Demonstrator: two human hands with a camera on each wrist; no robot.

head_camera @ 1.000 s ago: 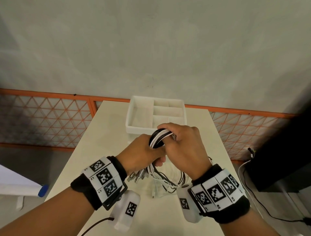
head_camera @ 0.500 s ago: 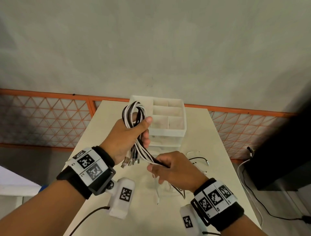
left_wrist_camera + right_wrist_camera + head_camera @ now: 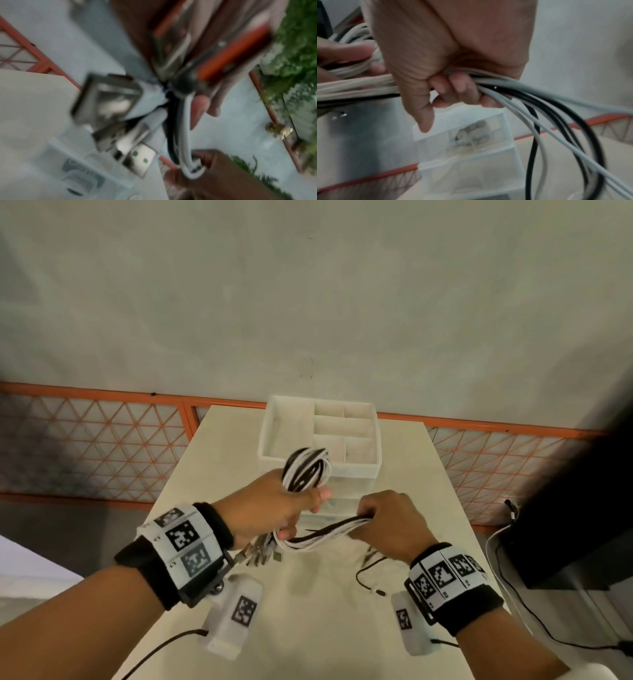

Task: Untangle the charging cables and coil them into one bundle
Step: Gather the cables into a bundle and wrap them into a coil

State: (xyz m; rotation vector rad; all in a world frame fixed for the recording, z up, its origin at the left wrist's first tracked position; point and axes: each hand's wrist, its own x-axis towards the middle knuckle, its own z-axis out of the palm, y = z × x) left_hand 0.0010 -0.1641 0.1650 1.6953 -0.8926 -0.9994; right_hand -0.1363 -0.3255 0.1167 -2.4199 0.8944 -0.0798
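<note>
Coiling in progress: another wrap of the cables is being drawn across.

The left hand (image 3: 274, 510) is closed round the coiled loop of the charging cables (image 3: 306, 470), which stands up at its 12 o'clock in front of the white organizer box (image 3: 320, 436), with the USB plugs (image 3: 260, 554) dangling at its 6 o'clock. The right hand (image 3: 388, 523), at 3 o'clock of the left, is fisted round the loose strands and has risen since half a second ago, pulling them taut across the gap, while the left has dropped lower and nearer. Slack trails past the right fist onto the table (image 3: 308, 611). Judging from this, the untangling looks finished, and the next wrap should take up most of what remains.
</note>
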